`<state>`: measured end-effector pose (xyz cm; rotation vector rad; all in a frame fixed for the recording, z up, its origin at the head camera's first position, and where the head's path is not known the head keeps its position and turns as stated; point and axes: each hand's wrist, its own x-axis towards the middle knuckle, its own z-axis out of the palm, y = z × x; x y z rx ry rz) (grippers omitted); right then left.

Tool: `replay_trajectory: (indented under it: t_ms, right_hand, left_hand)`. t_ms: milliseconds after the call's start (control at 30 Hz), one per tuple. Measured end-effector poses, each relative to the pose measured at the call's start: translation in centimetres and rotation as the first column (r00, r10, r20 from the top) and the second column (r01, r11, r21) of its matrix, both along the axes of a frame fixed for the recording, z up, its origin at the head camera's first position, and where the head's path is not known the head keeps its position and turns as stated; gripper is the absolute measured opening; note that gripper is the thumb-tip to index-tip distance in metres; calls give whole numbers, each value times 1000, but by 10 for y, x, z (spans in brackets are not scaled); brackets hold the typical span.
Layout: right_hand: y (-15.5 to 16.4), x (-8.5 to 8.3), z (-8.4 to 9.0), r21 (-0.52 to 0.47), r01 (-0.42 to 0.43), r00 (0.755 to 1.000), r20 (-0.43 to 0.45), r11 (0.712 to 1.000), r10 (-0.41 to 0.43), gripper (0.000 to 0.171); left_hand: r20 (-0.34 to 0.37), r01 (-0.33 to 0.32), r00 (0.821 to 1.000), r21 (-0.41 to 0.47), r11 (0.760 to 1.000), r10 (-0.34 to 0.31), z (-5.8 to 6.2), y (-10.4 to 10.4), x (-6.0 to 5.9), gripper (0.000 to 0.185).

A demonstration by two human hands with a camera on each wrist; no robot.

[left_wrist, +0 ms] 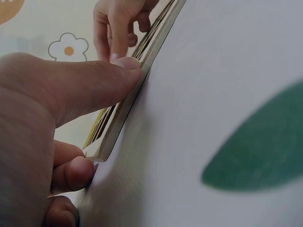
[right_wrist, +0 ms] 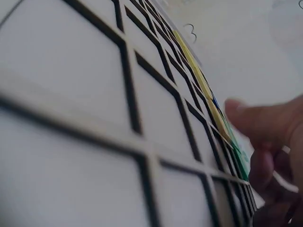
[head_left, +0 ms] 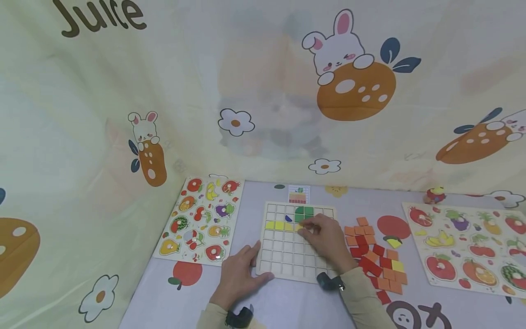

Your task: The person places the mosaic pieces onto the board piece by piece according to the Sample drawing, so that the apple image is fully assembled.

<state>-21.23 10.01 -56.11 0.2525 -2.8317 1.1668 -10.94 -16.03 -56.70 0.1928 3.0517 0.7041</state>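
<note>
Fingertips of the right hand [head_left: 326, 240] pinch a yellow tile [head_left: 299, 226] into the grid board [head_left: 287, 256], at the end of its yellow row, just below the green tiles [head_left: 304, 211]. Left hand [head_left: 240, 274] lies relaxed, thumb pressing the board's near-left corner. Loose orange and red tiles [head_left: 376, 260] lie right of the board.

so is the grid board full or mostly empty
Mostly empty: the grid board holds only a few yellow tiles and green tiles near its top; the lower cells are bare.
</note>
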Motion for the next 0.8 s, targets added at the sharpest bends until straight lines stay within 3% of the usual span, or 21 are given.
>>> replay_trajectory:
  t_ms: [100,200,433,633,800]
  right_hand:
    - [11,0,5,-25,-28,998,-60,999,26,23]
    - [30,3,18,-8,-10,999,-51,1000,10,24]
    - [112,19,41,179,41,986,155,983,-69,45]
    - [186,39,40,246,26,954,284,969,-98,63]
    - [215,53,36,277,15,918,377,961,-122,70]
  left_hand:
    - [-1,1,1000,8,1000,-1,0,0,0,90]
    - [-9,1,1000,13,1000,-1,-1,0,1,89]
    - [7,-9,1000,16,1000,9,0,1,0,90]
    - [15,-15,1000,18,1000,14,0,2,0,90]
    - [20,-21,1000,21,1000,20,1,2,0,90]
